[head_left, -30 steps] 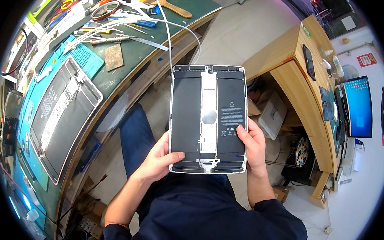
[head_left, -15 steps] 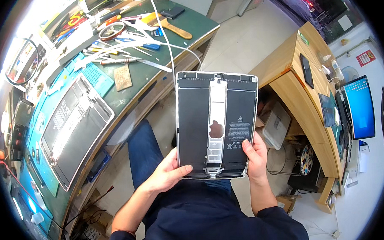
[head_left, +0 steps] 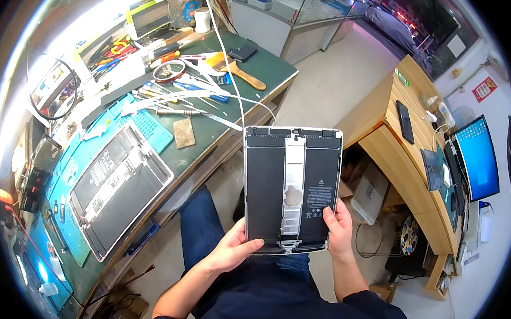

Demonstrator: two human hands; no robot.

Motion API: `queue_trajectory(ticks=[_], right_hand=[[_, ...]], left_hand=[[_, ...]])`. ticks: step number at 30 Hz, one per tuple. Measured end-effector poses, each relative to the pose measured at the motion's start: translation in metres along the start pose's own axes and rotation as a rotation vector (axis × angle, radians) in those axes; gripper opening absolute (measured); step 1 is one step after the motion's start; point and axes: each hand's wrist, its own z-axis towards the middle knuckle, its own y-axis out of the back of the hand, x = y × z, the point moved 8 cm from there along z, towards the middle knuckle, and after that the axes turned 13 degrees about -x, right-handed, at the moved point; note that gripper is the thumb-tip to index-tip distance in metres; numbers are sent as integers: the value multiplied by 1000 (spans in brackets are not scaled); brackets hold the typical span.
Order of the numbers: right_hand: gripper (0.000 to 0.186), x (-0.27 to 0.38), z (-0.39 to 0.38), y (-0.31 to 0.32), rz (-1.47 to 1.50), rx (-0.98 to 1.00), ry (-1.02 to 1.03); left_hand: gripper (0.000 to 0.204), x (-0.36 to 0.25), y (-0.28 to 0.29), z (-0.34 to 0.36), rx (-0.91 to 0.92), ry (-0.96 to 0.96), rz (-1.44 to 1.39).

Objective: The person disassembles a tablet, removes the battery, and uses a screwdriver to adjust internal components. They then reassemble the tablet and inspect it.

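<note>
I hold an opened tablet shell (head_left: 293,186) upright over my lap, its inside facing me: two black battery cells and a silver strip down the middle. My left hand (head_left: 231,250) grips its lower left corner. My right hand (head_left: 338,228) grips its lower right edge, thumb on the black cell. A thin white cable (head_left: 234,87) runs from the bench to the shell's top edge.
A second opened tablet (head_left: 117,187) lies on a blue mat on the green workbench (head_left: 263,66) at my left, among tweezers, a tape roll (head_left: 169,71) and a wooden-handled brush (head_left: 238,73). A wooden desk (head_left: 401,154) with a lit monitor (head_left: 478,157) stands at right.
The view has shifted so the tablet shell and my hands sit lower and further right in the picture. My grip on it is unchanged.
</note>
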Motion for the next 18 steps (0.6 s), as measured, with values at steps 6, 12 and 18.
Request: queue_trajectory(ticks=[6,12,18], right_hand=[[32,0,2,-7,32,12,-21],[34,-28,-4,0,31,-23,-103],[32,26,17,82,98,-379,62]], left_hand=[[68,2,5,-2,-47,71,-25],[69,-13,-2,-2,-42,2,60],[80,-25,-47,-1,240,-37,-20]])
